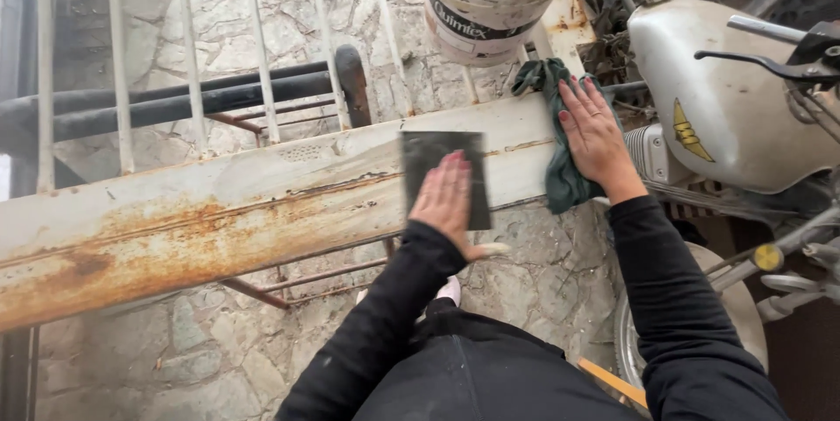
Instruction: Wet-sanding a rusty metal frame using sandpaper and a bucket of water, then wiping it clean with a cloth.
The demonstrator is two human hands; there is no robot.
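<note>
Left hand (pixel 446 198): flat, fingers together and extended, palm pressing a dark rectangular sanding sheet (pixel 442 178) onto the top face of the rusty painted metal beam (pixel 219 211). Nothing is gripped; the sheet is pinned by pressure only.

Right hand (pixel 595 132): fingers slightly spread, laid flat over a dark green rag (pixel 560 171) that drapes across the beam's right end and hangs off its near edge. It presses the rag and does not close around it.

Sanding sheet: lies on the paler, cleaner stretch of the beam, right of centre, well apart from the heavy rust at the left. Its long axis runs across the beam, from the far edge toward the person; its near end overhangs the near edge.

Beam: long axis runs left to right, rising slightly to the right, resting over white bars (pixel 188 45) above stone paving (pixel 219 360).

Nearby: white bucket (pixel 490 1) on the far end of the structure; motorcycle tank (pixel 726 97) just right of the right hand.

Risks, as judged:
- Unclamped sheet may slide from under the palm, bringing bare skin against flaking rust or the beam's edge.
- Overhanging end may fold or tear.
- Rag may slip off the edge under a sideways push.
- Vibration could unsettle the bucket.
</note>
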